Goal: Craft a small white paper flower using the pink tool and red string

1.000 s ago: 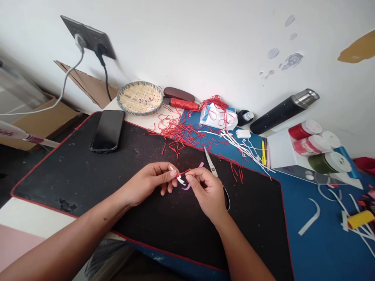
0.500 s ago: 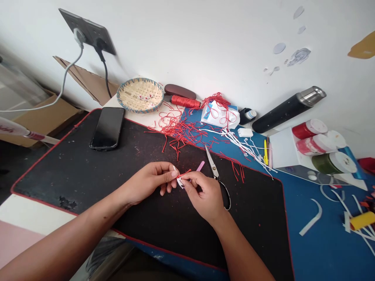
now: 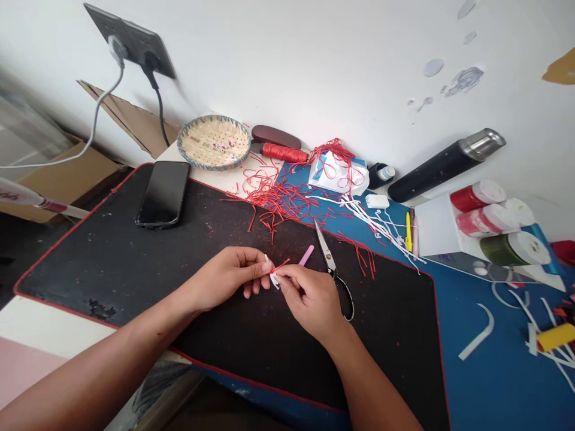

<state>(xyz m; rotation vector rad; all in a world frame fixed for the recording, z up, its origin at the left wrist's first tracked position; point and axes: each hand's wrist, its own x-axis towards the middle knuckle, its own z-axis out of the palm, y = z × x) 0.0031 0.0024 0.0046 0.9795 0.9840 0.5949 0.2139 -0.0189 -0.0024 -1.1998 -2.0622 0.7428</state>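
The left hand (image 3: 227, 278) and right hand (image 3: 309, 296) meet at a small white piece (image 3: 274, 279), pinching it from either side between thumbs and fingertips. A short red cord (image 3: 281, 265) sticks out from the same spot; the right fingers partly hide it, so how it joins the piece is hard to tell.

Just past the right hand lie a pink strip (image 3: 306, 255) and open steel scissors (image 3: 329, 258), their black handles near the right wrist. All of this sits on a black desk mat (image 3: 395, 365) with a red-stitched edge, speckled with red bits. The mat extends well beyond the wrists toward its near edge.

Along its far edge, cut red cord pieces (image 3: 274, 200) spill in a loose heap, beside a black smartphone (image 3: 164, 194). Behind them, a round woven basket (image 3: 193, 140) holds a few small red-and-white scraps (image 3: 222, 145). A red thread spool (image 3: 285, 153) lies nearby. To the right, a white box (image 3: 433, 230) holds ribbon rolls (image 3: 485, 222), and white strips (image 3: 372, 216) trail onto a blue mat (image 3: 494, 371).
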